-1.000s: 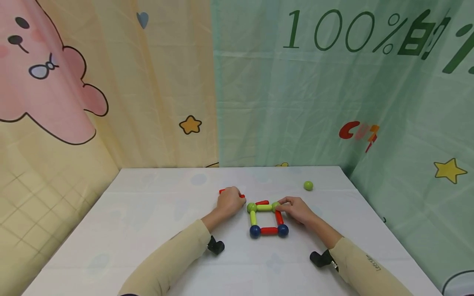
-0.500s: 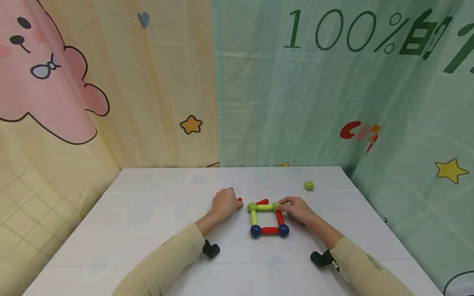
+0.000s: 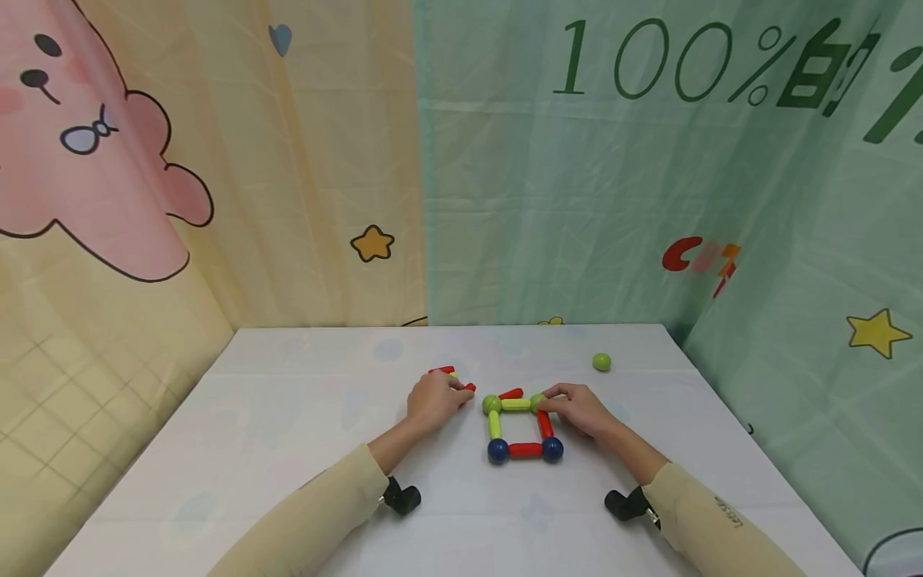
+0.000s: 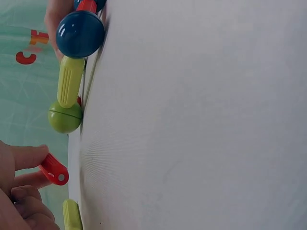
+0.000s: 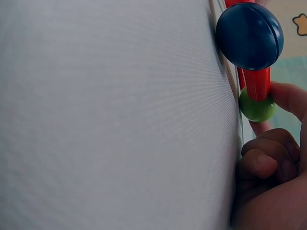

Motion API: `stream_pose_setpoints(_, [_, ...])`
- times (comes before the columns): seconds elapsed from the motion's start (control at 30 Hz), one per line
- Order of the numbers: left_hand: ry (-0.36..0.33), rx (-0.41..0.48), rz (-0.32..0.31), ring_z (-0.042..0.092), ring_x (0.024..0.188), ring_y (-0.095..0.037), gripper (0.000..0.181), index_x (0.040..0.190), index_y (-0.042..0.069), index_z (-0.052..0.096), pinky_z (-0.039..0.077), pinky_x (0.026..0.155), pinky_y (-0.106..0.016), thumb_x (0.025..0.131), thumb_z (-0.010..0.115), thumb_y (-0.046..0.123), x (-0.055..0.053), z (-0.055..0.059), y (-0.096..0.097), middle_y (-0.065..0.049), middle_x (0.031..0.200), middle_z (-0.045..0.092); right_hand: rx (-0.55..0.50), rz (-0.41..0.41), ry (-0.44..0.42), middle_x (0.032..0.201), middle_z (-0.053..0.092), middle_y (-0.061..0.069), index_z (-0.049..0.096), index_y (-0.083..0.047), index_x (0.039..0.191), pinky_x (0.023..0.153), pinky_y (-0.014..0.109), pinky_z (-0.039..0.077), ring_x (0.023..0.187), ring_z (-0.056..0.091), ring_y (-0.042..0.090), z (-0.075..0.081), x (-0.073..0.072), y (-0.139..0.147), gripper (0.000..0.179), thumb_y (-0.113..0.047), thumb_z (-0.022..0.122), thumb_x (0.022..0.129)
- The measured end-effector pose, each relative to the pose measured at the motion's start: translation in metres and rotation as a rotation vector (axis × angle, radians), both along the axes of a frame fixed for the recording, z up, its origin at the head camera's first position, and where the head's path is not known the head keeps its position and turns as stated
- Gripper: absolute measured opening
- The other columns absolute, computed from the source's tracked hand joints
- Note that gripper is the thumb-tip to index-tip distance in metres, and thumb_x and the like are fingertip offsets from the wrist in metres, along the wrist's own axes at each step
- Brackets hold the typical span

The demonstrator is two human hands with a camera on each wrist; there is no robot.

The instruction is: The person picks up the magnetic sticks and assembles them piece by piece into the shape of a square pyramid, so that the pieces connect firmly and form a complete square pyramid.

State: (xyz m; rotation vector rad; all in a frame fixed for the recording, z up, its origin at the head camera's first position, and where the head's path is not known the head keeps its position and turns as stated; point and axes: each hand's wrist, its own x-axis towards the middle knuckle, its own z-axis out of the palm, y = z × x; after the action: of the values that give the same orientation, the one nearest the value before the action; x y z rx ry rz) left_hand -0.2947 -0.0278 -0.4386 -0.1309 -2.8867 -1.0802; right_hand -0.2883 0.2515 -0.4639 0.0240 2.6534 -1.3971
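My left hand (image 3: 433,402) pinches a red rod (image 4: 54,170) between thumb and index finger, just left of a square of rods and balls. The square has two green balls at the back, the left one (image 3: 492,405) free of hands, and two navy balls (image 3: 497,450) in front. Yellow-green rods (image 3: 515,405) form its back and left sides, red rods (image 3: 525,450) its front and right. At the back right corner my right hand (image 3: 582,409) pinches the other green ball (image 5: 258,105) between thumb and a finger.
Another red rod (image 3: 511,393) lies behind the square. Beyond my left hand are a red rod (image 3: 442,369) and a yellow-green rod (image 4: 72,215), partly hidden. A loose green ball (image 3: 602,362) sits at the back right of the white table (image 3: 288,481). Printed curtains surround the table.
My left hand has drawn back to the left, uncovering the red and yellow-green rods beyond it and showing the red rod in its fingers. My right hand stays on the green ball.
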Motion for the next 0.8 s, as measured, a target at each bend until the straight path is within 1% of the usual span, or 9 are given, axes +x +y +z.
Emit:
stream_pose_setpoints(0.13, [-0.036, 0.08, -0.016, 0.056, 0.072, -0.017, 0.025, 0.102, 0.011, 0.082, 0.04, 0.058, -0.028, 0.087, 0.078, 0.031, 0.007, 0.002, -0.003, 0.003, 0.079, 0.07, 0.005, 0.004, 0.002, 0.058, 0.037, -0.002, 0.071, -0.01, 0.114, 0.053, 0.028, 0.028, 0.052, 0.035, 0.017, 0.0, 0.0, 0.0, 0.036, -0.035, 0.073, 0.089])
stream_pose_setpoints(0.23, [-0.053, 0.137, -0.05, 0.053, 0.073, -0.017, 0.027, 0.107, 0.011, 0.081, 0.037, 0.058, -0.027, 0.089, 0.077, 0.031, 0.012, 0.0, -0.006, 0.002, 0.079, 0.07, 0.005, 0.006, 0.004, 0.057, 0.036, -0.003, 0.072, -0.01, 0.114, 0.052, 0.028, 0.028, 0.051, 0.035, 0.017, 0.0, -0.001, 0.001, 0.036, -0.035, 0.073, 0.089])
stream_pose_setpoints(0.3, [-0.066, 0.178, -0.076, 0.052, 0.072, -0.017, 0.028, 0.109, 0.011, 0.08, 0.036, 0.058, -0.027, 0.09, 0.075, 0.031, 0.016, -0.001, -0.007, 0.001, 0.079, 0.071, 0.003, 0.005, 0.004, 0.057, 0.036, -0.003, 0.072, -0.011, 0.114, 0.052, 0.027, 0.028, 0.051, 0.035, 0.016, 0.0, -0.001, 0.001, 0.035, -0.035, 0.074, 0.088])
stream_pose_setpoints(0.43, [-0.099, 0.272, -0.138, 0.049, 0.073, -0.017, 0.028, 0.112, 0.012, 0.079, 0.033, 0.059, -0.026, 0.092, 0.073, 0.031, 0.022, -0.004, -0.01, -0.003, 0.091, 0.076, 0.009, 0.004, 0.006, 0.058, 0.038, -0.002, 0.072, -0.01, 0.113, 0.054, 0.028, 0.029, 0.055, 0.038, 0.017, 0.0, -0.001, 0.001, 0.035, -0.036, 0.074, 0.088])
stream_pose_setpoints(0.5, [-0.122, 0.317, -0.168, 0.046, 0.073, -0.016, 0.028, 0.113, 0.012, 0.078, 0.031, 0.058, -0.026, 0.093, 0.073, 0.031, 0.026, -0.006, -0.011, -0.002, 0.096, 0.076, 0.011, 0.005, 0.005, 0.06, 0.039, -0.002, 0.072, -0.01, 0.113, 0.057, 0.029, 0.03, 0.059, 0.039, 0.018, 0.0, -0.001, 0.0, 0.035, -0.035, 0.074, 0.089])
stream_pose_setpoints(0.57, [-0.146, 0.36, -0.197, 0.043, 0.073, -0.016, 0.029, 0.115, 0.012, 0.078, 0.03, 0.059, -0.026, 0.094, 0.072, 0.031, 0.029, -0.007, -0.012, -0.001, 0.096, 0.076, 0.019, 0.007, 0.004, 0.061, 0.039, -0.001, 0.072, -0.01, 0.113, 0.058, 0.029, 0.03, 0.061, 0.04, 0.018, 0.0, -0.001, 0.0, 0.036, -0.036, 0.073, 0.089])
stream_pose_setpoints(0.67, [-0.17, 0.42, -0.224, 0.044, 0.076, -0.016, 0.03, 0.116, 0.012, 0.077, 0.03, 0.06, -0.027, 0.094, 0.071, 0.03, 0.034, -0.007, -0.011, -0.002, 0.101, 0.077, 0.015, 0.004, 0.003, 0.061, 0.039, -0.002, 0.072, -0.01, 0.113, 0.058, 0.029, 0.03, 0.061, 0.04, 0.018, 0.001, -0.001, -0.001, 0.036, -0.036, 0.074, 0.089])
stream_pose_setpoints(0.8, [-0.184, 0.464, -0.263, 0.05, 0.084, -0.015, 0.032, 0.12, 0.01, 0.074, 0.034, 0.064, -0.027, 0.095, 0.07, 0.03, 0.041, -0.009, -0.008, -0.004, 0.11, 0.076, 0.003, 0.006, 0.0, 0.059, 0.037, -0.002, 0.072, -0.01, 0.114, 0.056, 0.029, 0.029, 0.058, 0.038, 0.017, 0.001, -0.001, -0.001, 0.037, -0.036, 0.074, 0.088])
